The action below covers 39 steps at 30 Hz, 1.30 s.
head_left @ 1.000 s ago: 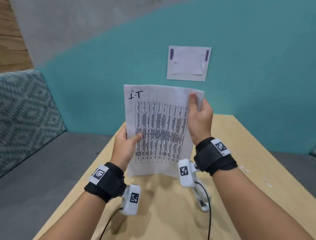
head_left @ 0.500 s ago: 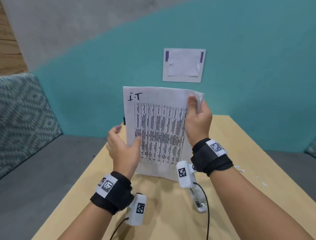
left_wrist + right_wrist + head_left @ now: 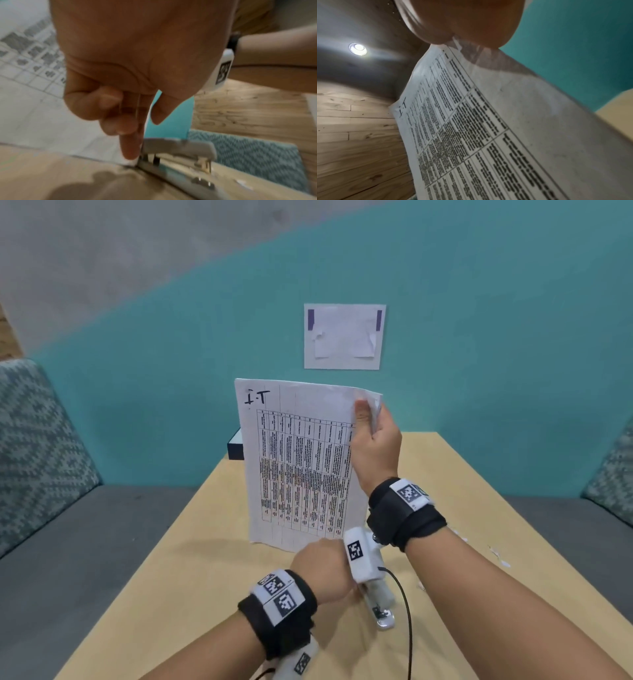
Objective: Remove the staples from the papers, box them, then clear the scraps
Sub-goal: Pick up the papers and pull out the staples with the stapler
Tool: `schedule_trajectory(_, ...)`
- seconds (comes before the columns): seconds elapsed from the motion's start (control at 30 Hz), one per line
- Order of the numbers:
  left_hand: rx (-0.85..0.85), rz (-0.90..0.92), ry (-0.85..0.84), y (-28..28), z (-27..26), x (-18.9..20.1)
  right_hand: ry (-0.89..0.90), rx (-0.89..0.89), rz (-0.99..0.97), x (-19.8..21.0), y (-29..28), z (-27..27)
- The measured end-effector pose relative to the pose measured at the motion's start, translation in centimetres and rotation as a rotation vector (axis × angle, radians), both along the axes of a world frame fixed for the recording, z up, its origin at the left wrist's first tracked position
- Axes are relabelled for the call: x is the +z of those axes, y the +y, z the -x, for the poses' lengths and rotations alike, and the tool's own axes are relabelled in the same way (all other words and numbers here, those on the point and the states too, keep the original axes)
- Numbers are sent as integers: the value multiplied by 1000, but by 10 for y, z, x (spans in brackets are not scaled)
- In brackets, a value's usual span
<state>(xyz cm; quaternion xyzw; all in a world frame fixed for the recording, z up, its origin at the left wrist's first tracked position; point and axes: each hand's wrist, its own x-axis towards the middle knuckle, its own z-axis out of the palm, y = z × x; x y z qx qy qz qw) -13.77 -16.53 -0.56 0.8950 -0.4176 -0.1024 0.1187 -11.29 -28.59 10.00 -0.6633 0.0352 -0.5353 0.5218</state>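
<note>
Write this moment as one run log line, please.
right hand: holds papers upright | left hand: reaching stapler on table, finger touching | staples: unseen

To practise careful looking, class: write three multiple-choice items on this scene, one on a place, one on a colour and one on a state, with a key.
1. Where is the stapler?
A. On the grey sofa seat
B. On the table, at the left hand
C. Taped to the wall

2. What colour is the lower wall behind the table?
A. Teal
B. Red
C. Yellow

3. How are the papers at this moment?
A. Lying flat on the table
B. Crumpled into a ball
C. Held upright by the right hand

Key:
1 B, as the left wrist view shows the index finger touching the stapler's end on the wood.
2 A, as teal paint fills the wall behind the table.
3 C, as the right hand pinches the top right corner and the sheets stand upright.
</note>
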Motion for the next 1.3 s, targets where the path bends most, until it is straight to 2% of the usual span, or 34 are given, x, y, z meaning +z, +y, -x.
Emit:
schedule_trajectory(0.1, 0, -140, 114, -15, 3, 3, 17, 19, 2, 0, 1, 0)
schedule_trajectory(0.27, 50, -56, 234, -24, 6, 7, 34, 45, 11, 2, 1, 1)
schedule_trajectory(0.37, 74, -118, 294, -23, 6, 11, 42, 54, 12, 2, 0, 2)
schedule_trajectory(0.47, 52, -98, 303, -19, -2, 7, 43, 62, 8, 2, 0, 2)
schedule_trajectory(0.53, 80, -33, 316, -13, -7, 3, 40, 61, 14, 2, 0, 2)
schedule_trajectory(0.63, 214, 117, 417, 2, -19, 1, 40, 48, 22, 2, -1, 1)
schedule_trajectory(0.83, 324, 316, 530, 45, -45, 18, 39, 61, 12, 2, -2, -1)
schedule_trajectory(1.0, 370, 542, 785, 76, -54, 45, 30, 68, -5, 2, -3, -3)
schedule_trajectory(1.13, 377, 811, 932, 90, -56, 77, 27, 74, -21, 3, -1, -1)
schedule_trajectory(1.3, 319, 1164, 786, 101, -57, 126, 4, 73, -14, 3, 2, -1)
